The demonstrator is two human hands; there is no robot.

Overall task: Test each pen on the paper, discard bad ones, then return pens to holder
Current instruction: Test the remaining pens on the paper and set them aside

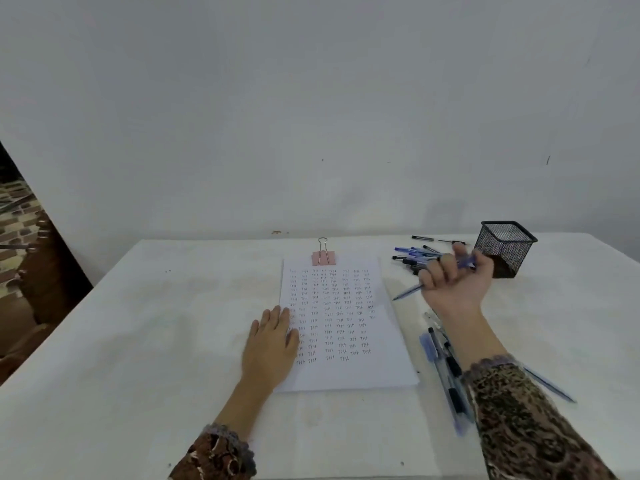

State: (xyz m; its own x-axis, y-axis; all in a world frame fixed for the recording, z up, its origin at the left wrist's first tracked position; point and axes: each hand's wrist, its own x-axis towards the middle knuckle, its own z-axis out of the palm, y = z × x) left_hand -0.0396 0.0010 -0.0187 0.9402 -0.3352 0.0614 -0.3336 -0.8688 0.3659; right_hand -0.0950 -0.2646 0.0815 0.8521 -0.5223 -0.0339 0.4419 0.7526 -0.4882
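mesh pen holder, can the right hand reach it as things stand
Probably yes: the right hand, gripping a blue pen, is right beside the mesh pen holder, with nothing between them and its top open.

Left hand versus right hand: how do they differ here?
The left hand lies flat, fingers straight, on the left edge of the paper; the right hand is curled round a blue pen. The left hand holds nothing; the right hand sits by the mesh pen holder. Both show patterned sleeves.

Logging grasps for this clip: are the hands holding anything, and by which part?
The right hand grips a blue pen around its middle, one end sticking out toward the paper. The left hand holds nothing; it rests flat on the paper.
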